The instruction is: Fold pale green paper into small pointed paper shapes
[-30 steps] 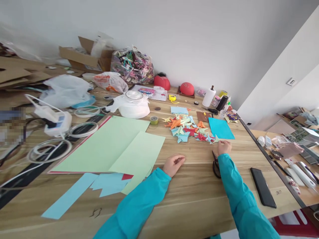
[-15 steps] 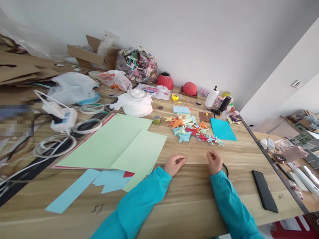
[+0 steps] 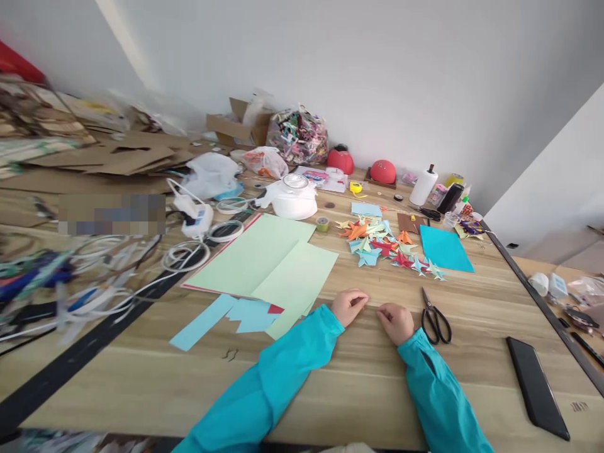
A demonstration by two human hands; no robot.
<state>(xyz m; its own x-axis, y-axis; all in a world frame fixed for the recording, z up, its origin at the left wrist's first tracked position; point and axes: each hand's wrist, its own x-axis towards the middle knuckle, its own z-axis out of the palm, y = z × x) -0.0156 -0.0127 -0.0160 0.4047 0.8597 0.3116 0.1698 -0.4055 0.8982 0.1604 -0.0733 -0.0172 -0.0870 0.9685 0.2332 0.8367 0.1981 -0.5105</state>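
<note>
My left hand (image 3: 349,307) is closed in a pinch above the wooden table. Close by on its right, my right hand (image 3: 395,322) has its fingers curled together. Anything within either pinch is too small or hidden to make out. Black-handled scissors (image 3: 436,322) lie just right of the right hand. Beyond both hands is a pile of small folded-paper birds or stars (image 3: 380,244) in orange, red, green and blue. Light green paper sheets (image 3: 295,283) lie to the left of my left hand, with blue paper pieces (image 3: 250,314) at their near edge.
A black phone (image 3: 538,387) rests at the right. Behind the pile are a turquoise sheet (image 3: 446,248), a small round spool (image 3: 322,224) and a yellow tape measure (image 3: 355,187). A power strip (image 3: 195,220) with coiled cables sits at the left, near flattened cardboard (image 3: 127,154).
The view has turned left, so the table things appear shifted right. My right hand has come closer to my left, uncovering the scissors. Both hands stay closed.
</note>
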